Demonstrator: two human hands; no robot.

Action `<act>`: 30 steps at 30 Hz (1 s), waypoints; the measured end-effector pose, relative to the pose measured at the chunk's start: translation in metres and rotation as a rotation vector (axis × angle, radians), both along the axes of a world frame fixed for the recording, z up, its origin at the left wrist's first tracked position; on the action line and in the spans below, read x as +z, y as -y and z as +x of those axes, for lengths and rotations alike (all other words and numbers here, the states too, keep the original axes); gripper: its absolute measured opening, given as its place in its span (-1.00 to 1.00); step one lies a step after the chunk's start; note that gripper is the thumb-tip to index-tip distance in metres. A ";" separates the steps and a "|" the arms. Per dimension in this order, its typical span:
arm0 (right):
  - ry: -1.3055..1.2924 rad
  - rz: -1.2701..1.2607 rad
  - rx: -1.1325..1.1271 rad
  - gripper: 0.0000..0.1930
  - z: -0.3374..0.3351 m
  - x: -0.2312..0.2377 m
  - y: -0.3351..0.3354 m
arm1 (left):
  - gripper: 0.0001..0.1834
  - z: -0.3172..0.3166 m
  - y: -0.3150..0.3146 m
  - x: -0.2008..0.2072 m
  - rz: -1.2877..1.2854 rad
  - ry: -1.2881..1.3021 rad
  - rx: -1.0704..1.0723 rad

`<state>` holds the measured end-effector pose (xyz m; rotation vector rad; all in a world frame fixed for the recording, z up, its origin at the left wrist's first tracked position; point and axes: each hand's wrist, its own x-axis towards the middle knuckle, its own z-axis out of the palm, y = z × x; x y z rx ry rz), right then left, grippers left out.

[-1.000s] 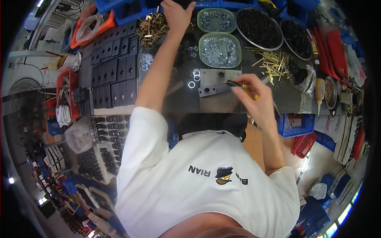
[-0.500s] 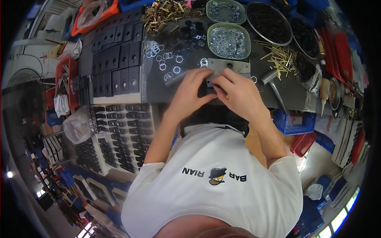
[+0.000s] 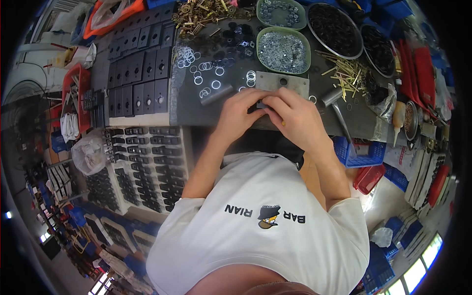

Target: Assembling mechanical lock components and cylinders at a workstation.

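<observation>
My left hand (image 3: 239,112) and my right hand (image 3: 296,118) meet at the fingertips over the near edge of the table, both closed in a pinch. Between the fingers, the held part is mostly hidden. A small brass-coloured piece (image 3: 283,123) peeks out under my right hand's fingers. Just beyond the fingertips lies a grey metal plate (image 3: 268,81) with a dark hole; the hands cover its near part. Left of my left hand rests a grey metal cylinder (image 3: 217,95). A hammer (image 3: 341,114) lies to the right of my right hand.
Loose metal rings (image 3: 216,84) lie on the dark table. Beyond are a green bowl of small metal parts (image 3: 307,63) and a round tray of black parts (image 3: 361,46). Brass-coloured strips (image 3: 345,73) lie right; black holed blocks (image 3: 143,66) stand in rows left.
The view has shifted slightly. My hands stay together at the plate; the left fingers have drawn in closer to the right ones, and the gap between them looks smaller.
</observation>
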<state>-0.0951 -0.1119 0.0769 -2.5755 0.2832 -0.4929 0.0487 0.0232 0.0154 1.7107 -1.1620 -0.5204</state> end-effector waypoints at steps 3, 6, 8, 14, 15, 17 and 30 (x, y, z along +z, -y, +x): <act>0.023 0.017 0.061 -0.83 -0.002 -0.004 0.001 | -0.48 0.003 0.000 -0.001 -0.022 0.073 -0.064; 0.001 0.075 -0.008 -0.81 0.004 -0.013 0.000 | -0.42 0.004 0.001 0.002 0.059 -0.054 -0.032; 0.018 0.102 -0.058 -0.80 0.006 -0.017 -0.003 | -0.34 0.002 0.000 0.004 0.101 -0.110 -0.013; -0.003 0.291 -0.064 -0.79 0.004 -0.017 0.005 | -0.31 0.006 0.000 0.002 0.103 -0.122 -0.037; -0.013 0.383 -0.109 -0.78 0.005 -0.018 0.004 | -0.31 0.006 0.000 0.001 0.098 -0.166 -0.029; -0.009 0.401 -0.102 -0.78 0.005 -0.019 0.002 | -0.31 0.006 0.000 0.004 0.119 -0.185 -0.021; -0.145 0.527 -0.177 -0.66 -0.029 0.019 0.028 | -0.46 0.026 -0.008 0.028 0.140 -0.037 -0.045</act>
